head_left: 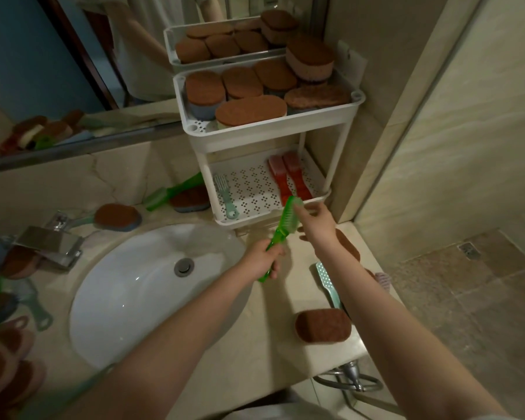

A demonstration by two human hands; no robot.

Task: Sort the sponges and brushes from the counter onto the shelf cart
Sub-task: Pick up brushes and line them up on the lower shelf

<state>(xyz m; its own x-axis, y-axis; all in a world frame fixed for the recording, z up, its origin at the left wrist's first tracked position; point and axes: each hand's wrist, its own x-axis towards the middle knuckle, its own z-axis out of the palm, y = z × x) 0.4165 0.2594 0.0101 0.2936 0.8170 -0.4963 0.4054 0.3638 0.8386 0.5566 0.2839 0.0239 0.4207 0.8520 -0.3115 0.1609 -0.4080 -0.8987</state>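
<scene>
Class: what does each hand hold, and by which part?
The left hand grips the green brush by its handle. The right hand only touches the brush's head with straight fingers, holding nothing.

Six brown-topped oval sponges [250,112] on the white plastic shelf cart [270,130], at least four more on the beige counter [255,344], two red plastic brushes [297,178], three pale green plastic brushes [225,194], two bright green translucent brushes [281,228].

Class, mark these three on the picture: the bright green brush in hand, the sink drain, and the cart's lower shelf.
Bright green brush [281,228]: head view, middle of its body.
Sink drain [183,266]: head view, centre of the plug.
Lower shelf [252,189]: head view, bare perforated floor.
</scene>
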